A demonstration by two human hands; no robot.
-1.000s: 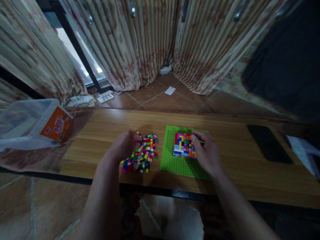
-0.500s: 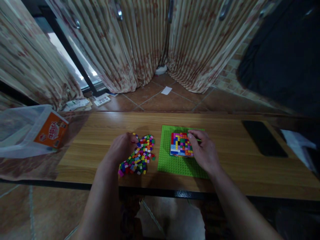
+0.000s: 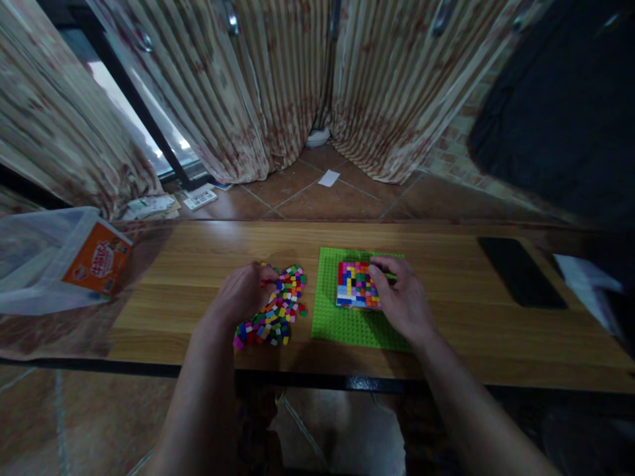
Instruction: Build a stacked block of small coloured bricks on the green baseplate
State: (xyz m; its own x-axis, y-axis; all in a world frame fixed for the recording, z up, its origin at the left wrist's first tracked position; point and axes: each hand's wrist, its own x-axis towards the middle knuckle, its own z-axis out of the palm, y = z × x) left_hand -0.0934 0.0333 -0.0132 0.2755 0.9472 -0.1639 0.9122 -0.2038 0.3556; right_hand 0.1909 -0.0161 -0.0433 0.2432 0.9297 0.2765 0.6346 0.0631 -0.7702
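Note:
A green baseplate (image 3: 342,317) lies on the wooden table (image 3: 446,264). On it stands a block of small multicoloured bricks (image 3: 354,284). My right hand (image 3: 399,297) rests against the block's right side, fingers curled at its far right corner. Left of the plate is a loose pile of small coloured bricks (image 3: 275,311). My left hand (image 3: 243,294) sits on the pile's left edge, fingertips pinched among the bricks; whether it holds one is hidden.
A clear plastic tub with an orange label (image 3: 59,261) lies on the table's far left. A black phone (image 3: 520,271) and a white sheet (image 3: 588,281) are at the right. Curtains (image 3: 278,86) and tiled floor (image 3: 337,198) lie beyond the table.
Both hands stay at the same places. The left fingertips have shifted slightly within the pile. The view has drifted a little.

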